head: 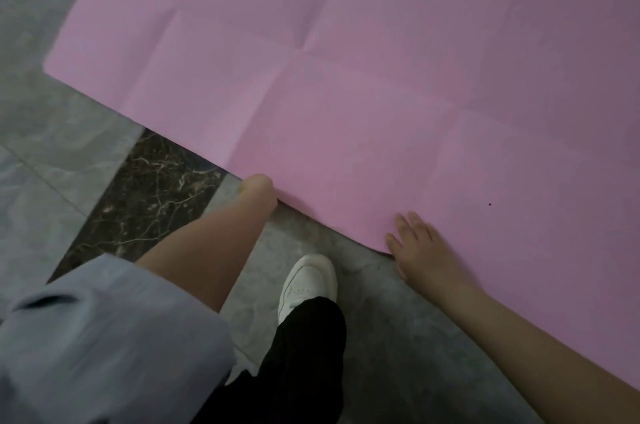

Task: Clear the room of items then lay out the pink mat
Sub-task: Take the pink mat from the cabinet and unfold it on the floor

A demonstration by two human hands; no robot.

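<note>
Grey marble floor (41, 153), the pink mat (363, 84) spread flat across the frame's upper and right part.
Your left hand (258, 189) grips the mat's near edge, fingers tucked under; your right hand (420, 247) lies flat, fingers straight, on the lower edge.

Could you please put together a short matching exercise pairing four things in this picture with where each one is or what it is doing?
Things:
1. mat
2. left hand
3. right hand
4. shoe

Descriptions:
A. lies flat with fingers straight on the near edge of the pink sheet
B. stands on the grey floor between the two arms
C. spread out, showing fold creases
D. fingers tucked under the near edge, out of sight

Pairs: 1-C, 2-D, 3-A, 4-B
</note>
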